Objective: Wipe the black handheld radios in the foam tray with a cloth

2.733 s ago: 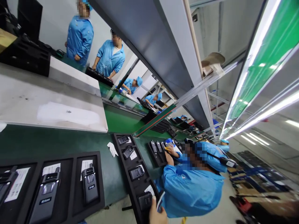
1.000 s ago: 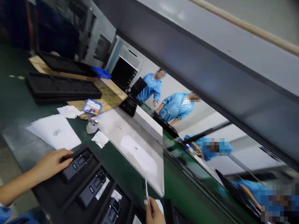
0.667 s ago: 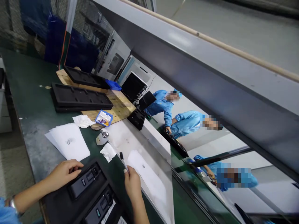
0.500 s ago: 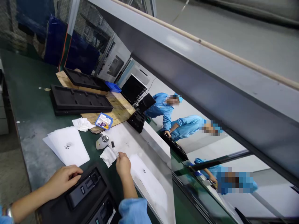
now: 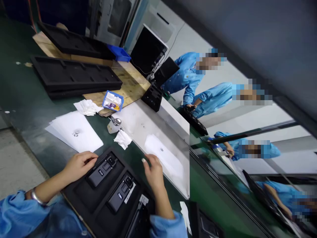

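My left hand (image 5: pixel 79 165) lies with bent fingers on the near-left corner of a black foam tray (image 5: pixel 74 193). Its fingertips touch the pocket beside the first black handset (image 5: pixel 101 171). A second handset (image 5: pixel 121 193) lies in the neighbouring pocket with a white slip. My right hand (image 5: pixel 153 170) hovers at the tray's far edge, fingers curled downward beside a white sheet (image 5: pixel 164 155) on a grey metal plate (image 5: pixel 138 124). No pen shows in it; what it holds, if anything, is hidden.
A crumpled tissue (image 5: pixel 122 138), a small capped bottle (image 5: pixel 114 125) and a stack of white sheets (image 5: pixel 75 132) lie on the green belt. Behind are empty black trays (image 5: pixel 74 77), a blue parts bin (image 5: pixel 112 100) and a wooden board. Other workers in blue stand along the line.
My right hand has drawn back from the tissue to the tray's far edge, and the pen it held no longer shows. My left hand has stayed on the tray. The view tipped down.
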`<action>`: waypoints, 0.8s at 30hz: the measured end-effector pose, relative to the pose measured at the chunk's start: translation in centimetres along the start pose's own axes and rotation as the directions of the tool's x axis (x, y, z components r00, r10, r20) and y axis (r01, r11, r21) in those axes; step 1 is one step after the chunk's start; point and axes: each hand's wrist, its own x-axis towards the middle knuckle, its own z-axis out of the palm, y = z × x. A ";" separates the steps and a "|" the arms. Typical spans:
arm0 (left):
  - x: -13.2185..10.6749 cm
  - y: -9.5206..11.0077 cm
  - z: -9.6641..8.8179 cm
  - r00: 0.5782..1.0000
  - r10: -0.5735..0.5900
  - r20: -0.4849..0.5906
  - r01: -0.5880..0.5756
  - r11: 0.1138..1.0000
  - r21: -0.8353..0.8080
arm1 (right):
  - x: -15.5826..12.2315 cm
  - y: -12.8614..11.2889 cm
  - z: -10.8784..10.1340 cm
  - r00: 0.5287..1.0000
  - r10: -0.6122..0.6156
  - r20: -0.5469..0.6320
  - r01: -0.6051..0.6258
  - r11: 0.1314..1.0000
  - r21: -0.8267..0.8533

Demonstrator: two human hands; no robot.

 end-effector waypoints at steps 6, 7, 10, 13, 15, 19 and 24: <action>0.3 0.1 0.1 0.999 0.024 -0.038 -0.022 0.999 0.044 | -19.1 5.9 -3.6 0.888 0.332 -0.317 -0.339 0.940 0.034; 0.3 0.1 0.1 0.999 0.019 -0.043 -0.017 0.999 0.051 | -22.1 6.2 -3.6 0.847 0.375 -0.377 -0.394 0.918 0.029; 0.3 -0.1 0.1 0.999 -0.002 -0.052 0.007 0.996 0.084 | -28.7 6.2 -2.6 0.701 0.462 -0.543 -0.527 0.849 0.041; 0.3 -0.3 0.0 0.998 -0.015 -0.057 0.021 0.995 0.100 | -31.4 5.4 -1.6 0.648 0.490 -0.583 -0.572 0.818 0.052; 0.3 -0.3 0.0 0.997 -0.016 -0.074 0.024 0.994 0.106 | -31.5 4.9 -1.5 0.663 0.495 -0.561 -0.567 0.822 0.055; 0.2 -0.3 0.2 0.989 -0.005 -0.148 0.030 0.986 0.162 | -30.5 4.7 -1.8 0.680 0.502 -0.535 -0.549 0.832 0.081; 0.2 0.3 0.2 0.984 -0.029 -0.178 0.051 0.992 0.116 | -30.7 4.9 -1.9 0.669 0.514 -0.536 -0.544 0.831 0.117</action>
